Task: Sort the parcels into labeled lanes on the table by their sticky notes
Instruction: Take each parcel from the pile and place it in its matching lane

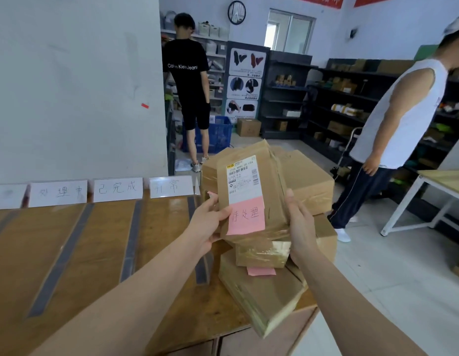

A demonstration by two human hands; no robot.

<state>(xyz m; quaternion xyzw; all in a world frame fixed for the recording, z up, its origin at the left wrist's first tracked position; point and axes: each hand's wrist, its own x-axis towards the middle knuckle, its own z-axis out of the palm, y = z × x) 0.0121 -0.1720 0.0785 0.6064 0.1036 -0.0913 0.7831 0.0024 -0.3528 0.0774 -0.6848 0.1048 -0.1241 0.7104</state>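
1. At the left of the frame, a wooden counter (100, 253) stretches away, divided into lanes by dark tape strips (61, 260) that run front to back.
2. White label cards (118, 188) stand in a row along the counter's far edge, one at the head of each lane. Three carry handwritten characters, and the far-left card is too blurred to read.
3. In the upper centre, a person in a black T-shirt (189, 73) stands with back turned, in front of a blue crate (219, 134) on the floor.
4. Just left of centre, the left hand (206, 227) grips the left edge of a brown parcel (273, 196), thumb on its front face.
5. The parcel is held upright in the air at centre frame, above the counter's right end, its face turned to the camera. A white shipping label with barcodes covers its upper part.
6. A pink sticky note (246, 217) with handwritten characters sits below that label, its left edge just beside the left thumb.
7. The right hand (301, 227) clamps the parcel's right edge, thumb on the front. The two hands are apart, with the parcel between them.
8. Behind and beneath, a pile of parcels (310, 181) rests on the counter's right end. A second pink note (261, 271) pokes out from under one taped box.
9. At the far right, a person in a white sleeveless top (403, 111) stands before dark shelves (351, 98) stocked with boxes.
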